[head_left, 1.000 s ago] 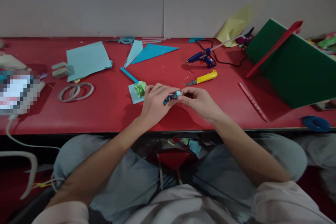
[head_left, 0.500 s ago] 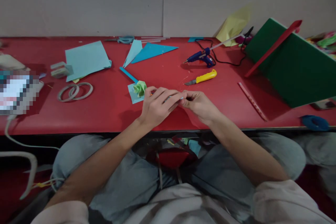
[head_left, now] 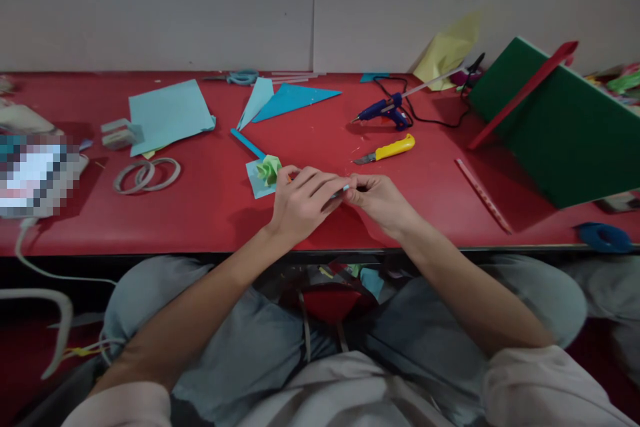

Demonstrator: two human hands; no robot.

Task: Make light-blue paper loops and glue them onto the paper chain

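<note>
Over the near edge of the red table (head_left: 210,213), my left hand (head_left: 303,203) and my right hand (head_left: 380,200) meet fingertip to fingertip. Both are closed on a small rolled strip of light blue paper (head_left: 343,189), of which only a sliver shows between the fingers. Just left of my left hand lies a folded green paper flower (head_left: 269,169) on a small blue square.
A yellow-handled craft knife (head_left: 390,148) and a blue glue gun (head_left: 383,110) with its black cord lie beyond my hands. Blue paper sheets (head_left: 170,115), tape rings (head_left: 146,175) and scissors (head_left: 240,77) are to the left. A green board (head_left: 565,127) leans at right.
One second ago the rolled paper piece showed plainly between my hands; my left fingers have since closed over it, hiding most of it. Both hands stayed in place.
</note>
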